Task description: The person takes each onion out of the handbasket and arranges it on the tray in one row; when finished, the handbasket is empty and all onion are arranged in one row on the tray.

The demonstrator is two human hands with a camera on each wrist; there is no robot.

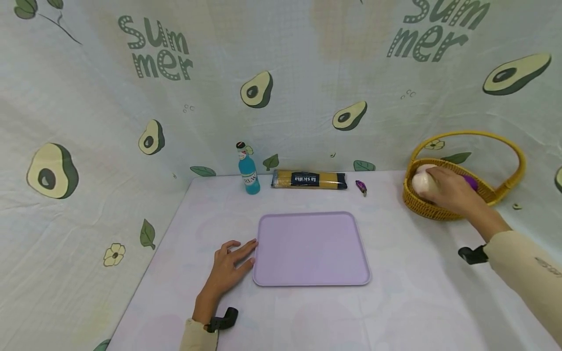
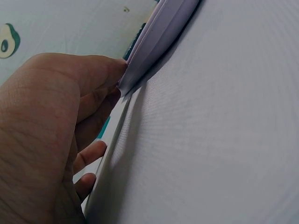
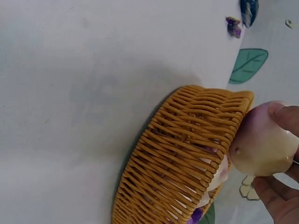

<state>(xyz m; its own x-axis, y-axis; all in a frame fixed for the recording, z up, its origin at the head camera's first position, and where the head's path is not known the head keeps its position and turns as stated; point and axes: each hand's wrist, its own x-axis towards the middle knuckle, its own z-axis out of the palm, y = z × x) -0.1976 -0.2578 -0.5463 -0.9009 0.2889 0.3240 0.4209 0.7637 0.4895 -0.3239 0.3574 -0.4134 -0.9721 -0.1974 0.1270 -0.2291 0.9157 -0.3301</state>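
My right hand [image 1: 452, 189] grips a round cream-and-purple vegetable [image 3: 264, 140] that looks like a turnip. It holds this at the rim of a yellow-brown wicker basket [image 1: 426, 207] with a tall handle. Inside the basket, something purple [image 1: 471, 183] shows beside the hand, and pale pieces [image 3: 219, 175] appear through the opening in the right wrist view. At the left edge of a flat lilac tray [image 1: 311, 248], the fingertips of my left hand [image 1: 228, 270] touch the rim. The left wrist view shows thumb and fingers against the tray's edge [image 2: 156, 44].
Behind the tray stand a blue bottle [image 1: 249, 173] with a dark cap and a pack of spaghetti [image 1: 309, 179] lying flat. A small purple object [image 1: 361, 187] lies right of the pack. An avocado-printed cloth [image 1: 303, 131] hangs along the back.
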